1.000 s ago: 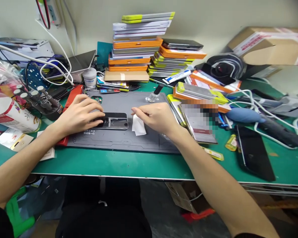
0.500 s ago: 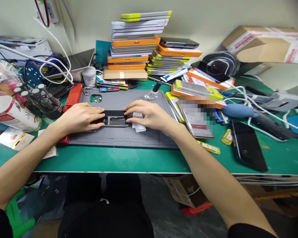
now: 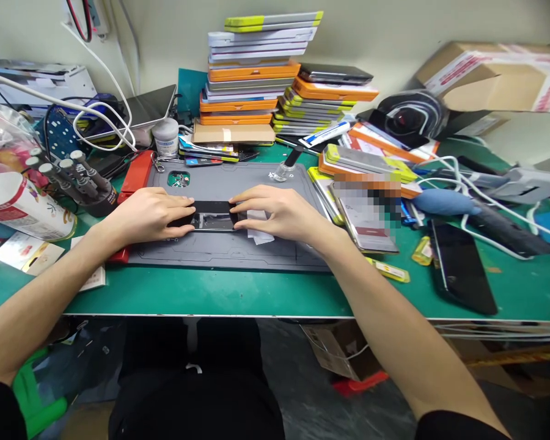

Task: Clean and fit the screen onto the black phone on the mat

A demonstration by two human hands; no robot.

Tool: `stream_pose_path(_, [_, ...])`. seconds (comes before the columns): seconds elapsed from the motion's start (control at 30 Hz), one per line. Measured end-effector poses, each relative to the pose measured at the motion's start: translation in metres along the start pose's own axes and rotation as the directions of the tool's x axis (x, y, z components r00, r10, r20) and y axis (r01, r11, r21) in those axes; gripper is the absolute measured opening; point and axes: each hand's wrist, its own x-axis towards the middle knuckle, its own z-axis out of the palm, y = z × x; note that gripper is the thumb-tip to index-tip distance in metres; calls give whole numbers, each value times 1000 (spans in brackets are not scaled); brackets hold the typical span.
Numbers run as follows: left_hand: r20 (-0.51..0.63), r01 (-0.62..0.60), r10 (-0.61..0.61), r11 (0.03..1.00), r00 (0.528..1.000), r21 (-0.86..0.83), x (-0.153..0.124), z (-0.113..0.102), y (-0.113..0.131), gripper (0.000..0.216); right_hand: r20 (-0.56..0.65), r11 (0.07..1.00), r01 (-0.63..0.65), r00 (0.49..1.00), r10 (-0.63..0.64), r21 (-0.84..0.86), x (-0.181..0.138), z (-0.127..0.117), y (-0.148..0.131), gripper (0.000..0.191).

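A black smartphone (image 3: 215,221) lies crosswise on the grey work mat (image 3: 238,255), its dark glass reflecting the light. My left hand (image 3: 152,214) grips the phone's left end, fingers along the far edge and thumb at the near one. The right end sits between the thumb and fingers of my right hand (image 3: 282,211). Both ends of the phone are partly hidden by my fingers. Under my right hand is a crumpled white wipe (image 3: 260,236). Behind it stands a small clear bottle with a black cap (image 3: 284,171).
Tall stacks of orange and yellow-grey flat cases (image 3: 252,73) rise at the back. Screwdrivers in a round holder (image 3: 80,183) and a white canister (image 3: 22,208) stand left. To the right lie a blue air blower (image 3: 442,201), cables and another black phone (image 3: 462,266).
The whole view has shifted slightly. Both hands keep their hold on the phone, with hardly any change in the fingers.
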Motion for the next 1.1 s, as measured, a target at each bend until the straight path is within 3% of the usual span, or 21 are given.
stream_pose_path(1.1, [33, -11, 10, 999, 999, 48, 3, 2, 7, 44, 77, 969, 59, 996, -42, -241, -3, -8, -24, 27])
